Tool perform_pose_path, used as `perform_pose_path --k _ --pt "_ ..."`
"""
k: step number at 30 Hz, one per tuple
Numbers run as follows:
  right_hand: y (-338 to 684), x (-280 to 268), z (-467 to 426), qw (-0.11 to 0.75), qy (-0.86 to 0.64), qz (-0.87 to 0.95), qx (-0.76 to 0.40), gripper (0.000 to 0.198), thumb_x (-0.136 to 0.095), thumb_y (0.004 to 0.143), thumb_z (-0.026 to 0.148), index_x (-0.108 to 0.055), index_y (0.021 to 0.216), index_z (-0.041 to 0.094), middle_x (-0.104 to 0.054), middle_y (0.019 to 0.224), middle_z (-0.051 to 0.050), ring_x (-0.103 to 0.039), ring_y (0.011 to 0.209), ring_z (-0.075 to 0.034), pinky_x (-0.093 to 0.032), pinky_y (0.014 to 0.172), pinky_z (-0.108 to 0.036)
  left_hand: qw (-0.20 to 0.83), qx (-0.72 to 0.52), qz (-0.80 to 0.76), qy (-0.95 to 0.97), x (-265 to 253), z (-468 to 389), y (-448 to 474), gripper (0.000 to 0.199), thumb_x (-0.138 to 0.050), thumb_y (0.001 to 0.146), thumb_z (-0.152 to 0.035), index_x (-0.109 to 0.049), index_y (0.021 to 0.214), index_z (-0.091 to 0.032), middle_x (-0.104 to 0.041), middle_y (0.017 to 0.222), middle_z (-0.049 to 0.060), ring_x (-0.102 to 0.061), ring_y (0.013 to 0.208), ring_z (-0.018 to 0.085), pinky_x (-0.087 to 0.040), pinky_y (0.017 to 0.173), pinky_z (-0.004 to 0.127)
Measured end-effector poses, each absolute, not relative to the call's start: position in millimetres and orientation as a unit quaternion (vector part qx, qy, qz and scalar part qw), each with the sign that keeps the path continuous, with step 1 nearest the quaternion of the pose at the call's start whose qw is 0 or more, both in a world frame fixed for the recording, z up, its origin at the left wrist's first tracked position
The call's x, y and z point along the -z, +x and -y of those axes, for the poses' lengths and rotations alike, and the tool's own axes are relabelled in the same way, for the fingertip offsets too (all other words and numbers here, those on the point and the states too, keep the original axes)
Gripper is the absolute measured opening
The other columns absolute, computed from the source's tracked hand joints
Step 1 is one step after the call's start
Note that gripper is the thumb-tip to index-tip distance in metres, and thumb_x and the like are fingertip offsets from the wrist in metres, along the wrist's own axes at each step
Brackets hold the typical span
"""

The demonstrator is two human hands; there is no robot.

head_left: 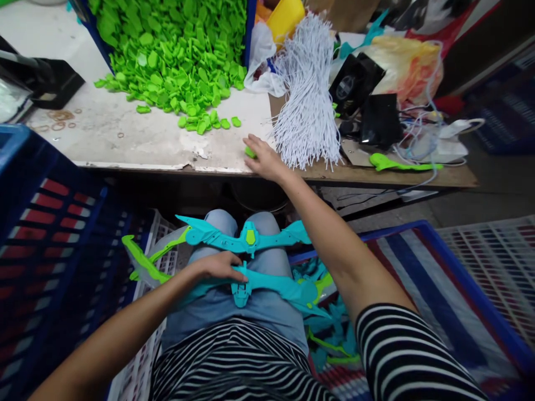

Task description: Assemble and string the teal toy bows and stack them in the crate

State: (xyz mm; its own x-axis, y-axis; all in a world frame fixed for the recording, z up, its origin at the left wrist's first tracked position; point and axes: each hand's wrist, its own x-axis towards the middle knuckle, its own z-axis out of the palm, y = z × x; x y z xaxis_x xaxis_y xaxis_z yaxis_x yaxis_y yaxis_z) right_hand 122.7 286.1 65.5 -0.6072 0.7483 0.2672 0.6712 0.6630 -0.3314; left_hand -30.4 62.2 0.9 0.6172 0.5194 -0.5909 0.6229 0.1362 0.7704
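My right hand (267,160) is over the table's front edge, pinching a small green plastic piece (249,151) between thumb and fingers. Across my lap lie two teal toy bow halves with green trim. The farther bow half (276,239) has a green piece at its centre. My left hand (221,265) grips the nearer bow half (271,281) beside its centre block, which shows no green piece on its visible side. A large heap of similar green pieces (179,72) spills out of a blue crate onto the table.
A bundle of white cords (309,94) lies on the table (154,139), right of the heap. Farther right are black boxes (380,120), cables and a green part (401,164). A blue crate (29,223) stands at left; teal parts (334,328) fill a crate beside my right leg.
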Motion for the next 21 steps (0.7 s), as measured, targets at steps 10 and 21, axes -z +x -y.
perform_pose_path --k 10,21 --pt "135.1 -90.0 -310.9 0.13 -0.334 0.928 -0.106 0.031 -0.057 0.078 0.016 -0.069 0.107 0.02 -0.064 0.117 -0.003 -0.056 0.107 -0.022 -0.04 0.101 -0.041 0.615 0.037 -0.432 0.659 2.4 -62.7 -30.7 0.036 -0.063 0.065 -0.053 -0.056 0.069 -0.017 -0.05 0.065 -0.003 -0.046 0.064 0.015 -0.031 0.057 0.024" --pt "167.4 -55.1 -85.9 0.26 -0.251 0.901 -0.241 0.025 -0.058 0.088 0.038 -0.063 0.097 0.016 -0.064 0.098 -0.008 -0.057 0.095 -0.02 -0.048 0.084 -0.036 0.636 0.031 -0.418 0.648 2.1 -65.3 -35.8 0.046 -0.053 0.071 -0.061 -0.061 0.07 -0.016 -0.056 0.064 0.0 -0.047 0.061 0.015 -0.033 0.056 0.024"
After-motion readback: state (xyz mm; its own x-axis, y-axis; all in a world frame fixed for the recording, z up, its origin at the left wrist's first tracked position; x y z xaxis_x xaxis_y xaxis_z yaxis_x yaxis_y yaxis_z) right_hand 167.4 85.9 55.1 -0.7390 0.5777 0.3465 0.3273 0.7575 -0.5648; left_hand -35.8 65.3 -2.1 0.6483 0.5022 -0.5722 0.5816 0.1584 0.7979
